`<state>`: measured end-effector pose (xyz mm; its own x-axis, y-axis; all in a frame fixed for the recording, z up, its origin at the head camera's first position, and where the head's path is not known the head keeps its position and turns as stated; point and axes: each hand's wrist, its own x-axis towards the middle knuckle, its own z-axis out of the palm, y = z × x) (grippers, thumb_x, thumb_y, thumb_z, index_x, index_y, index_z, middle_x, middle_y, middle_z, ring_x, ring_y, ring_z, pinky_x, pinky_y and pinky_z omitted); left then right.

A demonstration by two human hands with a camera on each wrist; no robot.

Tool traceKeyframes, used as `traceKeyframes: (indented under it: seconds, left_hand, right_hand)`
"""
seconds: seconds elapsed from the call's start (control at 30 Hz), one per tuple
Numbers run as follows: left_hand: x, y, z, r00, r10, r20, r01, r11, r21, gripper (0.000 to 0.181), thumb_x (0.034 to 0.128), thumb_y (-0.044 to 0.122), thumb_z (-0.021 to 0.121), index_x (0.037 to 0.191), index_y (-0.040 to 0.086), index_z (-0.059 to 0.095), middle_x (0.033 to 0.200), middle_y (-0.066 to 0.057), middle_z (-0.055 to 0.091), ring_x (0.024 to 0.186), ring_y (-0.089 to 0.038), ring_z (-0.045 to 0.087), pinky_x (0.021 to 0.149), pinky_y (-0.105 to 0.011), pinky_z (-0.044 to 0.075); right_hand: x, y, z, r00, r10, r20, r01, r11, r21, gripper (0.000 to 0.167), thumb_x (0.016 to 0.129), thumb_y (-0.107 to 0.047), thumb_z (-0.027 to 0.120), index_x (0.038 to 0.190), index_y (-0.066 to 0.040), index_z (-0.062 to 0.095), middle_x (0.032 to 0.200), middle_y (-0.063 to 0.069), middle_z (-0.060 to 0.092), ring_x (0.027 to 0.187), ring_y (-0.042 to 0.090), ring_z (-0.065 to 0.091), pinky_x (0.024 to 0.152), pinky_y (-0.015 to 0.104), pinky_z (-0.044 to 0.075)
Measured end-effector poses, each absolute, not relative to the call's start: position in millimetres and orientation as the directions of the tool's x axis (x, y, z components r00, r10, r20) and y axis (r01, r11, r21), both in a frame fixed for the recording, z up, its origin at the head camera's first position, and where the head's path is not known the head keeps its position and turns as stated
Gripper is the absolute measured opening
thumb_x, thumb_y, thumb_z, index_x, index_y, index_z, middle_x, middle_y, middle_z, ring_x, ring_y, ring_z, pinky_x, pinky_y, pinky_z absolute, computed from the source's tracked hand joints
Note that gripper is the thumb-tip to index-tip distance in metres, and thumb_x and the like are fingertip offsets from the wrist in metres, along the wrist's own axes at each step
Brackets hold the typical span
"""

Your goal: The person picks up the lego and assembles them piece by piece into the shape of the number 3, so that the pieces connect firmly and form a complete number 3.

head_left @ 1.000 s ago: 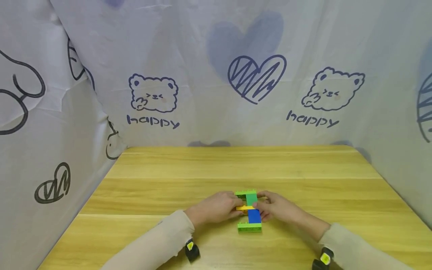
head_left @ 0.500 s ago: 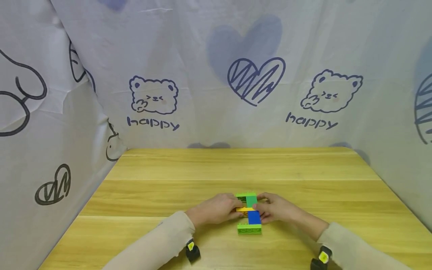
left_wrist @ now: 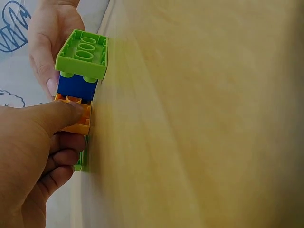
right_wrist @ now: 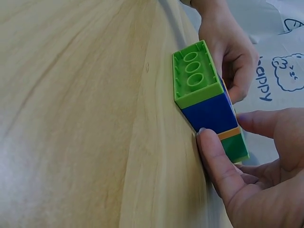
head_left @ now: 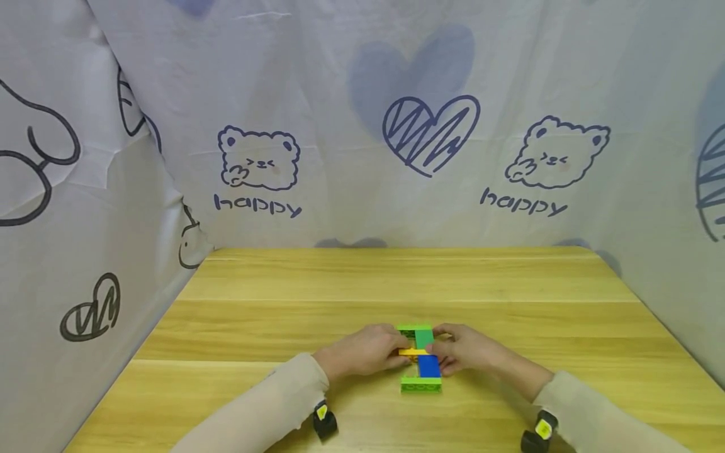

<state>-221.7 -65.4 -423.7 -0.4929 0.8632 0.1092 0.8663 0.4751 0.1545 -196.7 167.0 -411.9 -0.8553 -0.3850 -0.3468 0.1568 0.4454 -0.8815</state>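
An assembly of toy building bricks lies on its side on the table, between both hands. It has a lime-green brick (left_wrist: 81, 54) at the near end, then a blue brick (right_wrist: 212, 114), a thin orange-yellow brick (left_wrist: 86, 124), a green brick (head_left: 424, 338) and another lime-green brick (head_left: 415, 327) at the far end. My left hand (head_left: 365, 350) pinches the orange-yellow brick from the left, thumb on its hollow underside. From the right, my right hand (head_left: 467, 347) grips the assembly near where blue, orange and green meet. Fingers partly hide the middle.
The wooden table (head_left: 272, 289) extends around the hands on all sides. A pale cloth with printed bears and hearts (head_left: 340, 189) hangs behind it and along both sides. A small black device (head_left: 325, 423) hangs at the left cuff, a similar one (head_left: 537, 433) at the right.
Both hands keep their hold, and the brick assembly stays nearly in place, shifting very slightly to the right. The whole head view has moved a little.
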Motion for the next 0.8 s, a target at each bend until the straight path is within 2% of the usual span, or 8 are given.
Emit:
traceKeyframes:
  seconds: [0.17, 0.43, 0.63, 0.8]
  left_hand:
    - [-222.0, -65.1, -424.2, -0.499, 0.859, 0.116, 0.864, 0.481, 0.149, 0.018, 0.0963, 0.031, 0.064, 0.098, 0.014, 0.069, 0.081, 0.011, 0.058, 0.073, -0.001, 0.049, 0.066, -0.014, 0.041]
    - [-222.1, -69.3, -421.2, -0.513, 0.85, 0.118, 0.853, 0.49, 0.178, 0.027, 0.0945, 0.034, 0.066, 0.109, 0.012, 0.071, 0.091, 0.008, 0.064, 0.079, -0.001, 0.053, 0.071, -0.015, 0.044]
    - [-220.3, -80.9, -417.0, -0.532, 0.837, 0.125, 0.837, 0.499, 0.222, 0.034, 0.0938, 0.034, 0.067, 0.117, 0.009, 0.07, 0.098, 0.004, 0.067, 0.087, -0.004, 0.058, 0.083, -0.02, 0.047]
    - [-218.9, -94.9, -414.8, -0.585, 0.802, 0.122, 0.801, 0.547, 0.243, 0.035, 0.0954, 0.037, 0.064, 0.116, 0.009, 0.069, 0.105, 0.001, 0.068, 0.096, -0.009, 0.061, 0.091, -0.025, 0.048]
  right_hand:
    - [-195.7, 167.5, -411.9, -0.852, -0.391, -0.348, 0.165, 0.429, -0.888, 0.069, 0.095, -0.02, 0.064, 0.143, 0.014, 0.028, 0.096, 0.018, 0.062, 0.08, 0.023, 0.064, 0.069, 0.036, 0.057]
    - [-197.0, 169.9, -412.0, -0.849, -0.408, -0.336, 0.163, 0.402, -0.901, 0.07, 0.097, -0.021, 0.063, 0.144, 0.015, 0.026, 0.094, 0.018, 0.062, 0.078, 0.023, 0.065, 0.068, 0.035, 0.058]
    - [-199.0, 177.7, -408.3, -0.86, -0.418, -0.292, 0.105, 0.415, -0.904, 0.071, 0.098, -0.029, 0.061, 0.144, 0.014, 0.028, 0.097, 0.017, 0.063, 0.084, 0.024, 0.065, 0.072, 0.038, 0.057]
    - [-199.4, 186.2, -403.7, -0.883, -0.41, -0.228, 0.013, 0.464, -0.886, 0.068, 0.098, -0.03, 0.061, 0.144, 0.011, 0.031, 0.101, 0.015, 0.062, 0.087, 0.023, 0.063, 0.074, 0.037, 0.056]
